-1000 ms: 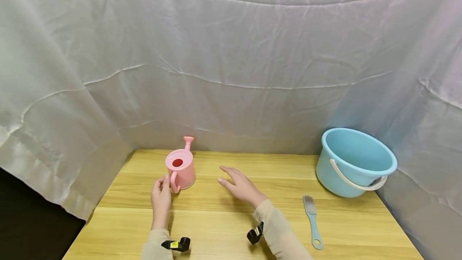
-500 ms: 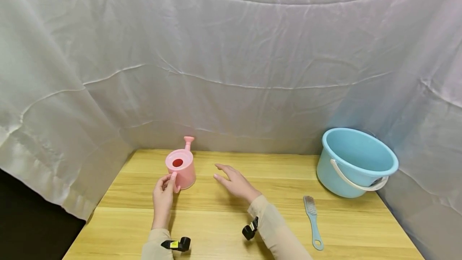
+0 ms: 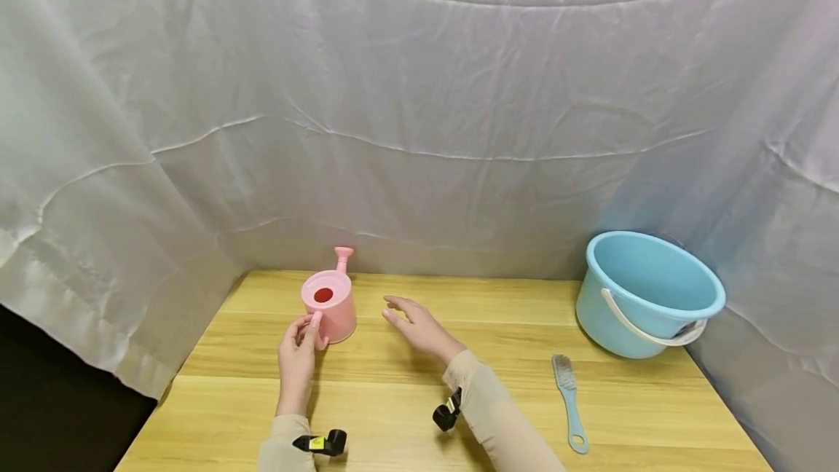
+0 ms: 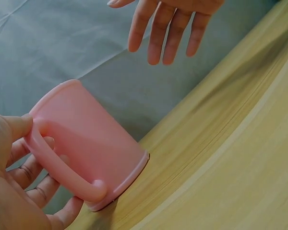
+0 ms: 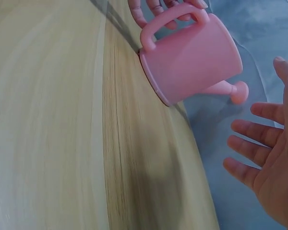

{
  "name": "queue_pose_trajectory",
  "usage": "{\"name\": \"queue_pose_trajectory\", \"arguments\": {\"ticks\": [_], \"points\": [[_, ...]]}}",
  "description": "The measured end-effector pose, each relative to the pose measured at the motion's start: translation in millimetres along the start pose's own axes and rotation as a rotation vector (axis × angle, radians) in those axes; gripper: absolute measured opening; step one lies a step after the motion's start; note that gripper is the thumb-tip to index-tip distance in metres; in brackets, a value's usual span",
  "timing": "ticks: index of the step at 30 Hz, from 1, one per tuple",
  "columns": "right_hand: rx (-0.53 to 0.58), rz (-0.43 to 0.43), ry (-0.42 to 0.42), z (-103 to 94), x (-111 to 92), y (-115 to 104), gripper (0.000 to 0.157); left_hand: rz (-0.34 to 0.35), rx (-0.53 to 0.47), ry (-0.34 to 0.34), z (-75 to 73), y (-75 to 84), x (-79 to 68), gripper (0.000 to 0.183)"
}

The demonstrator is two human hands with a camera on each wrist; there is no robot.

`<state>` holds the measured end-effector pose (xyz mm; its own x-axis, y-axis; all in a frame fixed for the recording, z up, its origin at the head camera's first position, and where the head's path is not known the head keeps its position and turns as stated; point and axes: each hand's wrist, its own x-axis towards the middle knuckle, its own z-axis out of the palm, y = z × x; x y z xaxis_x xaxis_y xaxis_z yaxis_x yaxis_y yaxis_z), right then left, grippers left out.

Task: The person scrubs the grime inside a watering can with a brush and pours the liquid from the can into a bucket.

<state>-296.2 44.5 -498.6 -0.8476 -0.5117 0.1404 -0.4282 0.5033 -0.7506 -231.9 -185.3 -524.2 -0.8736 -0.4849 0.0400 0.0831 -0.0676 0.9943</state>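
Observation:
A pink watering can (image 3: 338,317) stands upright on the wooden table, its spout and sprinkler head pointing toward the back curtain. My left hand (image 3: 296,363) grips the can's handle (image 4: 62,167), thumb at the top and fingers curled through the loop in the left wrist view. To the right of the can, my right hand (image 3: 422,328) hovers with fingers extended and holds nothing. In the right wrist view that hand (image 5: 273,153) is apart from the can, palm turned toward it.
At the back right stands a light blue bucket (image 3: 609,319) with a white handle. A blue-handled brush (image 3: 569,406) lies in front of it. A grey curtain (image 3: 419,130) hangs behind the wooden table (image 3: 380,414).
My left hand has moved slightly right and taken hold of the watering can's handle. The right hand has drifted left toward the can. The can, bucket and brush have stayed in place.

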Motion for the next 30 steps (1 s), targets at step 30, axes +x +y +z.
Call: {"name": "queue_pose_trajectory", "arguments": {"ticks": [30], "points": [[0.193,0.098,0.069,15.9,12,-9,0.056,-0.001,0.012,-0.051,-3.0,0.5,1.7,0.042]]}}
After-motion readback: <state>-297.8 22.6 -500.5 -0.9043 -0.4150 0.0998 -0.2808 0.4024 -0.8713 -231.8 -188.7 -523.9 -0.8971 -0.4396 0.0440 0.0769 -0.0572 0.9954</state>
